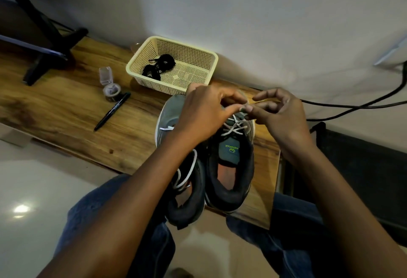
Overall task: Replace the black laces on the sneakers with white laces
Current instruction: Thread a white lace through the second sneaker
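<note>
Head view: two grey sneakers (229,167) stand side by side on a wooden board (88,115).
Left hand (202,115): over the toe of the right-side sneaker — fingertips pinching a white lace (235,127).
Right hand (279,112): touching the left hand, fingers curled, pinching the same lace.
Black laces (158,66): in the cream basket (198,57), just behind the sneakers.
Pen (112,111): left of the sneakers, beside a tape roll (111,90).

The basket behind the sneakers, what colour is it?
Cream, a pale yellow plastic mesh basket, seen in the head view.
</note>
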Demonstrator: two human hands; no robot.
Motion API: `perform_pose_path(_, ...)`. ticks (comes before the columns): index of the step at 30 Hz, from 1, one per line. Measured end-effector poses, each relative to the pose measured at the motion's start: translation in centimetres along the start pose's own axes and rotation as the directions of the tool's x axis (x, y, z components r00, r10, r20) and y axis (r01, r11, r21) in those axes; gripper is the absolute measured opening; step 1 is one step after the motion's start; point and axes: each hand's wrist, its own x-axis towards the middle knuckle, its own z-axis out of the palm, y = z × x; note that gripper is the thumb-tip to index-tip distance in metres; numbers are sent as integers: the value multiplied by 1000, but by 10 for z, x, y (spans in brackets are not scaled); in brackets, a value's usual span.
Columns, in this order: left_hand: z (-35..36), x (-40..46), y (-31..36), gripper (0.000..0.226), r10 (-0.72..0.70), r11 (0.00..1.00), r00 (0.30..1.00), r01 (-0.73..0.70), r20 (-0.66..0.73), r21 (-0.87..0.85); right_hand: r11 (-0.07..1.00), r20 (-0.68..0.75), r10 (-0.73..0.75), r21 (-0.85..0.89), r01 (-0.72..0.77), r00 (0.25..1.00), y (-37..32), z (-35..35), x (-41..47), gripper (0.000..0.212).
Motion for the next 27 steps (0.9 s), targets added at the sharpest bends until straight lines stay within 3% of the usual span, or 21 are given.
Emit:
perform_pose_path(3, -1, 0, 0, 17, -29, 998, 999, 27, 37, 59, 997, 31, 28, 74, -30, 999, 1, -2, -2, 23)
perform_pose_path(7, 0, -2, -1, 14, -71, 991, 995, 63, 73, 115, 996, 47, 84, 29, -85, 995, 5, -5, -4, 16)
perform_pose_path(10, 0, -3, -4, 11, -104, 987, 988, 88, 115, 136, 968, 95, 108, -236, -83, 990, 13, -10, -8, 23)
perform_pose_path(13, 4, -6, -4, 11, -98, 964, 977, 46, 190, 262, 854, 171, 226, -508, -110, 959, 16, -12, -13, 32)
perform_pose_path(15, 9, -8, -4, 11, -89, 945, 971, 11, 223, 328, 865, 201, 296, -470, -173, 934, 18, -15, -16, 25)
perform_pose_path(19, 20, -10, -2, 11, -85, 930, 958, -22, 273, 366, 911, 218, 394, -219, -349, 893, 20, -27, -16, 13)
perform_pose_path(27, 31, -8, 1, 11, -82, 929, 954, -31, 288, 368, 832, 252, 534, 16, -555, 807, 32, -34, -12, 18)
